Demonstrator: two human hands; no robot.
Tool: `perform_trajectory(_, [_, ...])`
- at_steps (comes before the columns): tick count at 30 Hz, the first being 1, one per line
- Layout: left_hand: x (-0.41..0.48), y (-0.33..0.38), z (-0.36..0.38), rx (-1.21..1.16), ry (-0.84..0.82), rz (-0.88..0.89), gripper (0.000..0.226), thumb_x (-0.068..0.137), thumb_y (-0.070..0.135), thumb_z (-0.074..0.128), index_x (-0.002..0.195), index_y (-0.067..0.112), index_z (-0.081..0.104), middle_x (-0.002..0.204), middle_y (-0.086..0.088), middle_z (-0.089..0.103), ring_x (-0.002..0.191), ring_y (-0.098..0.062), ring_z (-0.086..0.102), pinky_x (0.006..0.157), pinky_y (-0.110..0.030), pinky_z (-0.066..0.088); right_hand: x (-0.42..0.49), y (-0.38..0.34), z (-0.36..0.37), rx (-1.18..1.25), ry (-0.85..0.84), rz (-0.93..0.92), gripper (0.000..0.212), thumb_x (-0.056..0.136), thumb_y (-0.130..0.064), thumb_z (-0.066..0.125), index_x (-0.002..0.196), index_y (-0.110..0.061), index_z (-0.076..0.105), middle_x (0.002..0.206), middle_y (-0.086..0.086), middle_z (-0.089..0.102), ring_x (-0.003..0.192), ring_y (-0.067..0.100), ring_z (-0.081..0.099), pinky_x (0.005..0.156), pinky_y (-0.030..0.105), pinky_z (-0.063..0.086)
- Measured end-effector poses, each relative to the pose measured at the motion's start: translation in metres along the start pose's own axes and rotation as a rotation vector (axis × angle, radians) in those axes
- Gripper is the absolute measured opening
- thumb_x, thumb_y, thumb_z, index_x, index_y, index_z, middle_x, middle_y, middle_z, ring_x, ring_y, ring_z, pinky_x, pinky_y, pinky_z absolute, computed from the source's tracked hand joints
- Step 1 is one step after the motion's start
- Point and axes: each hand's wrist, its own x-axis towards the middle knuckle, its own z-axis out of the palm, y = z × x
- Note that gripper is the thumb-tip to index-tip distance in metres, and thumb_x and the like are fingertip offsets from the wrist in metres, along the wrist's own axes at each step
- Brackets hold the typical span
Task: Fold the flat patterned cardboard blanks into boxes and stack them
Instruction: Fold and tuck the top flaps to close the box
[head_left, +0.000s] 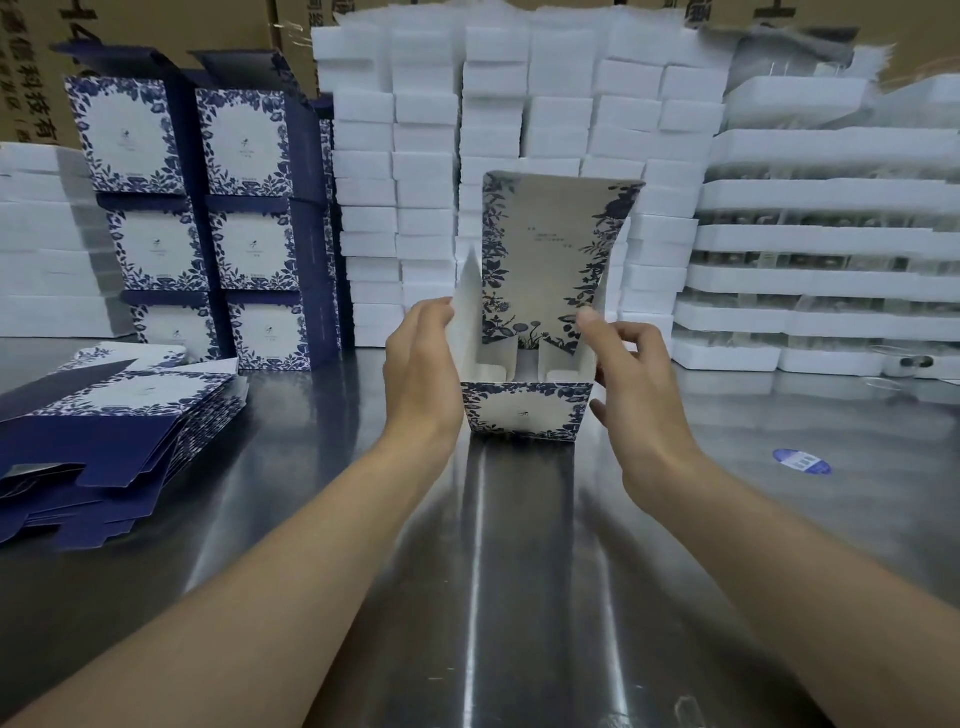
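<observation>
A half-formed blue-and-white floral box (524, 410) stands upright on the steel table (519, 545) in the middle, its top open and its tall lid panel raised behind. My left hand (421, 369) lies flat against the box's left wall, fingertips on the white side flap. My right hand (631, 384) is at the right wall, with the thumb on the top edge and the fingers curled behind it. A pile of flat patterned blanks (104, 431) lies at the left. Finished boxes (218, 218) are stacked in two columns at the back left.
White foam blocks (519, 130) are piled high behind the box, and white foam trays (831, 249) stand stacked at the right and far left. A blue oval sticker (801, 461) lies on the table at the right. Brown cartons line the back wall.
</observation>
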Motion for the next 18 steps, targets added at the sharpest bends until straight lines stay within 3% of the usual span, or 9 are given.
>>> perform_trajectory(1, [0.001,-0.002,0.000,0.016,0.029,0.016,0.026,0.085,0.045,0.043,0.083,0.024,0.057,0.096,-0.004,0.057,0.096,-0.027,0.057,0.097,-0.052,0.050,0.000,0.000,0.000,0.017,0.015,0.010,0.042,0.079,-0.075,0.059,0.102,-0.040,0.061,0.103,-0.018,0.061,0.103,0.006,0.062,0.107,0.048,0.051])
perform_trajectory(3, [0.005,-0.007,0.000,0.034,0.094,0.034,0.023,0.090,0.038,0.037,0.082,0.018,0.045,0.087,-0.007,0.043,0.081,-0.022,0.040,0.075,-0.042,0.041,0.003,-0.002,0.000,0.114,0.075,0.078,0.028,0.090,-0.062,0.054,0.099,-0.036,0.062,0.100,-0.011,0.058,0.103,0.013,0.063,0.106,0.050,0.053])
perform_trajectory(5, [0.009,-0.010,-0.002,-0.058,0.200,-0.032,0.016,0.097,0.026,0.037,0.089,0.018,0.048,0.088,-0.004,0.044,0.080,-0.021,0.037,0.071,-0.039,0.036,0.007,-0.003,-0.003,0.307,0.126,0.224,0.022,0.102,-0.045,0.053,0.107,-0.028,0.064,0.100,-0.004,0.062,0.098,0.017,0.068,0.092,0.045,0.061])
perform_trajectory(7, [0.013,-0.012,-0.006,-0.163,0.309,-0.171,0.019,0.101,0.014,0.038,0.090,0.015,0.054,0.086,-0.007,0.047,0.074,-0.020,0.040,0.066,-0.035,0.043,0.009,-0.003,-0.007,0.430,0.126,0.353,0.021,0.103,-0.033,0.053,0.114,-0.021,0.066,0.097,0.000,0.068,0.090,0.019,0.071,0.078,0.037,0.060])
perform_trajectory(10, [0.016,-0.019,-0.008,-0.238,0.349,-0.292,0.028,0.105,0.011,0.041,0.098,0.021,0.066,0.082,-0.002,0.052,0.068,-0.017,0.043,0.062,-0.028,0.053,0.011,0.002,-0.006,0.416,0.107,0.384,0.017,0.103,-0.031,0.055,0.111,-0.020,0.064,0.095,0.001,0.067,0.086,0.018,0.070,0.075,0.032,0.053])
perform_trajectory(12, [0.018,-0.023,-0.008,-0.160,0.326,-0.216,0.032,0.107,0.012,0.040,0.120,0.021,0.067,0.099,-0.004,0.059,0.064,-0.013,0.054,0.059,-0.026,0.057,0.011,0.005,-0.003,0.235,0.176,0.234,0.004,0.102,-0.027,0.061,0.105,-0.025,0.060,0.103,0.001,0.064,0.092,0.019,0.069,0.078,0.030,0.051])
perform_trajectory(14, [0.020,-0.026,-0.007,-0.010,0.286,-0.063,0.036,0.107,0.010,0.038,0.131,0.019,0.064,0.111,-0.005,0.063,0.053,-0.004,0.062,0.061,-0.028,0.061,0.009,0.006,-0.002,0.014,0.293,-0.031,0.021,0.097,-0.018,0.066,0.111,-0.028,0.054,0.115,-0.001,0.060,0.095,0.016,0.063,0.080,0.029,0.048])
perform_trajectory(16, [0.019,-0.028,-0.006,0.114,0.217,0.054,0.037,0.103,0.006,0.042,0.129,0.019,0.065,0.095,0.001,0.067,0.052,0.003,0.063,0.065,-0.036,0.064,0.004,0.002,-0.003,-0.162,0.355,-0.326,0.033,0.092,-0.013,0.066,0.116,-0.029,0.051,0.116,-0.006,0.053,0.099,0.017,0.056,0.085,0.030,0.046])
perform_trajectory(18, [0.015,-0.030,-0.004,0.197,0.146,0.085,0.035,0.097,0.006,0.051,0.122,0.028,0.064,0.086,0.006,0.063,0.057,0.002,0.065,0.074,-0.047,0.066,-0.001,-0.005,-0.003,-0.304,0.338,-0.588,0.027,0.089,-0.011,0.064,0.111,-0.024,0.054,0.109,-0.007,0.051,0.099,0.019,0.051,0.085,0.030,0.043])
